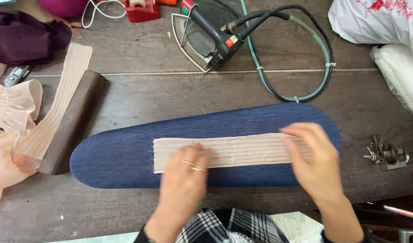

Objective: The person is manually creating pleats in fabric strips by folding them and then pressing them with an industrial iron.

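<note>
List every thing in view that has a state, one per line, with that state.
pleated pink strip: flat on the pad, held at both ends
left hand: pressed flat on the strip
right hand: pressed flat on the strip
blue pressing pad: flat on the table
iron: tipped on its side, unheld
second pleated strip: draped over the wooden block
keys: lying loose

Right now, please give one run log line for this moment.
left hand: flat on pink pleated strip | right hand: flat on strip | strip: lying on blue pressing pad | iron: behind, untouched
</note>
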